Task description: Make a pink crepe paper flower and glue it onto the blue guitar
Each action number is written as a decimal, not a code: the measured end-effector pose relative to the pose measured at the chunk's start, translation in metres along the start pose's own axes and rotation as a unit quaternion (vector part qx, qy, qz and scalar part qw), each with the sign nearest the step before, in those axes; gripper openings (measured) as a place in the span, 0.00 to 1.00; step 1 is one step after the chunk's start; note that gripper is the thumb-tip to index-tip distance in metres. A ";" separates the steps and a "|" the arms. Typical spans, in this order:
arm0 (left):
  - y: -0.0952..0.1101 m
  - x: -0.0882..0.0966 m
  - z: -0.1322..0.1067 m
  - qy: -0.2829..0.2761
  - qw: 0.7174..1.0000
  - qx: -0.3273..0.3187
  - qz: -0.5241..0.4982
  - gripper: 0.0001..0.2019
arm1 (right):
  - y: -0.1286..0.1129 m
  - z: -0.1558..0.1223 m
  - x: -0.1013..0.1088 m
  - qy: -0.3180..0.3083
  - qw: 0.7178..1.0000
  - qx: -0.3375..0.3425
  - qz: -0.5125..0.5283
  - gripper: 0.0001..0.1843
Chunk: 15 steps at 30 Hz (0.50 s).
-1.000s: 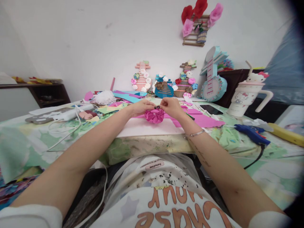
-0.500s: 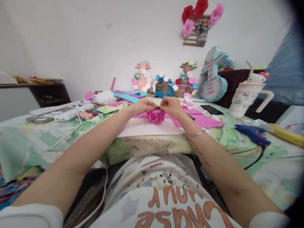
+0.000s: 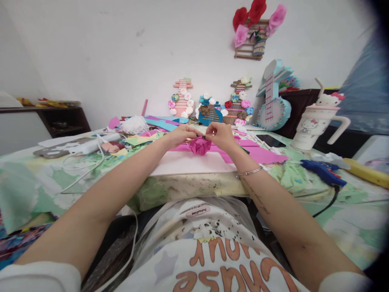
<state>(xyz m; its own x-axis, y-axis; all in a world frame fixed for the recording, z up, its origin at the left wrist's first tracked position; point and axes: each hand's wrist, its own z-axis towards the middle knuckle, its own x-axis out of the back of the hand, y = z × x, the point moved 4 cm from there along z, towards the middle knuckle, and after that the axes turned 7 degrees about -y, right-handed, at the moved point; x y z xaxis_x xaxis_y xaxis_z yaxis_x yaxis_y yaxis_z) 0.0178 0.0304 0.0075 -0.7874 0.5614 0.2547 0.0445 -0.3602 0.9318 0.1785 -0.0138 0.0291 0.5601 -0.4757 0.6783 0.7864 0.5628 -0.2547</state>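
Head cam: left hand (image 3: 182, 137) and right hand (image 3: 221, 136) pinching a magenta flower (image 3: 199, 147) near the tabletop's (image 3: 281, 174) front edge; probably petal-shaping, so gentle pressure next.

Count: 1 left hand (image 3: 181, 137), 1 right hand (image 3: 222, 137), 1 magenta paper flower (image 3: 199, 147), 1 bracelet (image 3: 251, 172). Instrument models, 4 total: 1 pink model (image 3: 180, 108), 1 blue model (image 3: 209, 118), 1 brown model (image 3: 231, 115), 1 light-blue model (image 3: 273, 115). Small flowers on the models: several, too bunched to count. Wall: 1 rack (image 3: 243, 56), 4 big flowers on it, i.e. 2 red flowers (image 3: 257, 11) + 2 pink flowers (image 3: 241, 35). Also 1 cup (image 3: 310, 129) with 1 straw (image 3: 319, 86), 1 blue glue gun (image 3: 322, 170), 1 dark phone (image 3: 271, 140). Paper scraps: many, overlapping, can't count.
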 end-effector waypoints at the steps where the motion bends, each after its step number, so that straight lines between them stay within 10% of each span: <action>1: 0.000 0.000 0.000 0.000 1.000 -0.001 0.000 0.10 | 0.000 0.000 0.000 0.000 1.000 -0.001 0.001 0.02; 15: 0.001 0.002 0.000 0.007 1.000 -0.025 0.012 0.12 | 0.001 0.000 -0.002 0.006 0.999 0.014 -0.043 0.04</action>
<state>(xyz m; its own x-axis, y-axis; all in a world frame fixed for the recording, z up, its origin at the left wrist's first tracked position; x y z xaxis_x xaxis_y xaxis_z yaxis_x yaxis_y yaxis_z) 0.0163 0.0310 0.0093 -0.7946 0.5422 0.2733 0.0333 -0.4106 0.9112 0.1785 -0.0121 0.0272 0.4935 -0.5315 0.6885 0.8245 0.5379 -0.1757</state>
